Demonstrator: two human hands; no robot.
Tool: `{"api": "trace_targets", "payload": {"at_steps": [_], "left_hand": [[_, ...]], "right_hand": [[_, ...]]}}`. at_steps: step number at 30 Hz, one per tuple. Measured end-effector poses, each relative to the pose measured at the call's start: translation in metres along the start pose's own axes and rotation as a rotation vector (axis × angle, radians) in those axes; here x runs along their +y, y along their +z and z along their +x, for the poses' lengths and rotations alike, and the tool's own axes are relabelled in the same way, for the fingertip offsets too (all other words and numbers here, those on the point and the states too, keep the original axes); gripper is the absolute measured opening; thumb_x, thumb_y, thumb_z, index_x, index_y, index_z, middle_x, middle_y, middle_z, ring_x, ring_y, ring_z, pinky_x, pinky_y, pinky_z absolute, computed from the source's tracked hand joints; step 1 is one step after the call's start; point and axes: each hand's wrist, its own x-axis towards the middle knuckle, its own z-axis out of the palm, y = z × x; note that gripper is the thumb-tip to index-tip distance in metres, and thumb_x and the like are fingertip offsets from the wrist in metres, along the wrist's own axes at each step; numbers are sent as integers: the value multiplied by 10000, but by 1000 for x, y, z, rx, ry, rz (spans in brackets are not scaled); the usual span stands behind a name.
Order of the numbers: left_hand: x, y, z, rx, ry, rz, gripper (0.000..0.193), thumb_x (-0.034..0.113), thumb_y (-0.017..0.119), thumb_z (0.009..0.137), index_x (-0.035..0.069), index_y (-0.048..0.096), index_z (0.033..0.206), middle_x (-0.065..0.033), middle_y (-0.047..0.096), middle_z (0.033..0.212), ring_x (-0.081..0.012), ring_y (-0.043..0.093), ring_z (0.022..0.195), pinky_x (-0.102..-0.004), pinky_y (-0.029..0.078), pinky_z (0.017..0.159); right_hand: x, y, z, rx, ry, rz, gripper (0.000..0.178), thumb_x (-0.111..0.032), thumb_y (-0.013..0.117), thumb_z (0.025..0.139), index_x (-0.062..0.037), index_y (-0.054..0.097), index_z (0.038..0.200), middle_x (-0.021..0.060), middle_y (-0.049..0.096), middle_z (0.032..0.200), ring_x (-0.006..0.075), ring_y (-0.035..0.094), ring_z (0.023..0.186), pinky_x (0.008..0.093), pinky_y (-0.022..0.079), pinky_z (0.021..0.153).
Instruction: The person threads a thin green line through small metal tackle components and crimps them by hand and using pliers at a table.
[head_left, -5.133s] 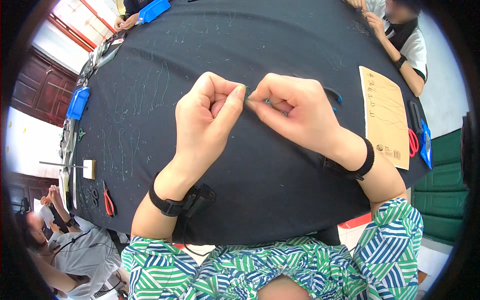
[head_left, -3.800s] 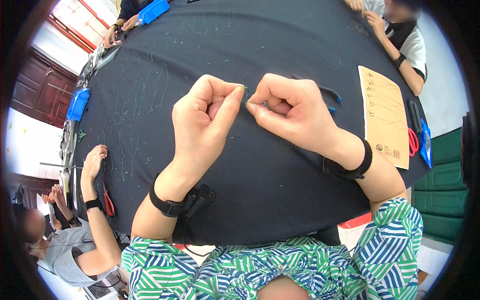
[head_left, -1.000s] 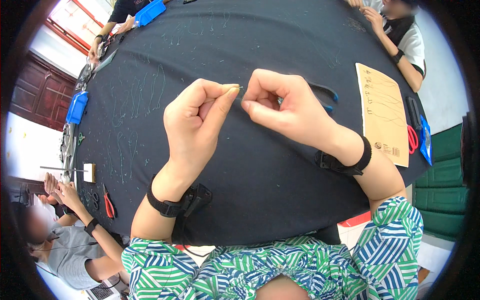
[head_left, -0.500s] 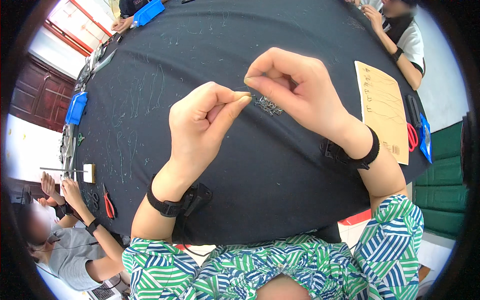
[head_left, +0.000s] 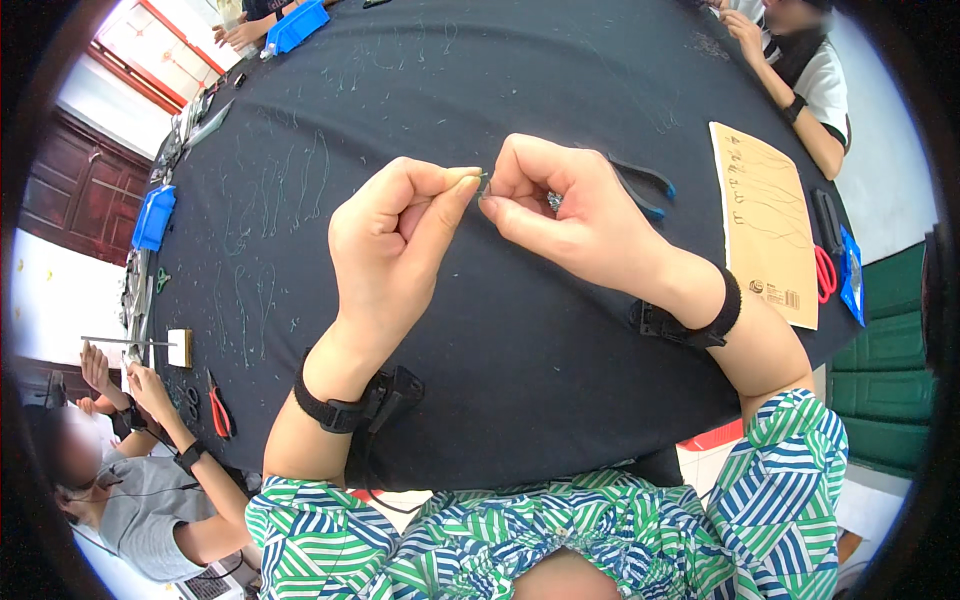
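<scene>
Over the black cloth, my left hand (head_left: 385,235) is closed in a pinch, thumb against forefinger. A tiny end of green thread (head_left: 484,176) shows at its fingertips. Close beside it, my right hand (head_left: 570,205) also pinches, its thumb and forefinger almost touching the left fingertips. What the right hand holds is too small to make out. Through the gap in its fingers a bit of a pile of small metal pieces (head_left: 555,201) shows on the cloth; the rest is hidden. Pliers with blue-ended handles (head_left: 650,190) lie just beyond the right hand.
A tan card (head_left: 765,230) with hooks and lines on it lies at right, with red-handled scissors (head_left: 825,275) beside it. Green threads (head_left: 270,190) are scattered at left. Red-handled pliers (head_left: 219,408) lie nearer. Other people work around the table, near blue bins (head_left: 153,216).
My right hand has moved down and left, so the fingertips of both hands nearly meet. The left hand has shifted slightly left and up. The blue-handled pliers have come into view.
</scene>
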Motion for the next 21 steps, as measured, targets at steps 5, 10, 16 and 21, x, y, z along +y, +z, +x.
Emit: {"api": "trace_targets", "payload": {"at_steps": [5,10,16,21], "left_hand": [[6,3,1,8,-26,-25,50,0,695,866,-24,683,908,40,543,677,-7,421,589,-180,355,531],[5,3,1,-2,8,29,53,-17,686,862,-30,679,913,21,547,682,-23,443,596,-190,380,543],[4,0,-1,-90,29,79,58,8,714,837,-9,672,874,-16,560,667,-59,478,578,-217,390,531],[6,0,0,-129,102,181,123,58,762,803,5,653,818,-25,536,625,-84,469,540,-242,380,507]], "right_hand": [[-2,2,-4,47,-172,-185,125,-49,678,808,-34,569,752,-20,447,582,47,401,535,240,326,505],[-5,0,3,152,-635,-487,126,0,721,720,-49,616,769,27,484,606,148,443,514,279,352,488],[-15,-13,3,159,-511,-547,89,-83,672,800,-66,608,859,89,631,814,286,639,716,352,498,616],[-11,-16,4,131,-226,-359,113,-127,686,845,-39,633,895,59,573,680,113,562,586,253,439,549]]}}
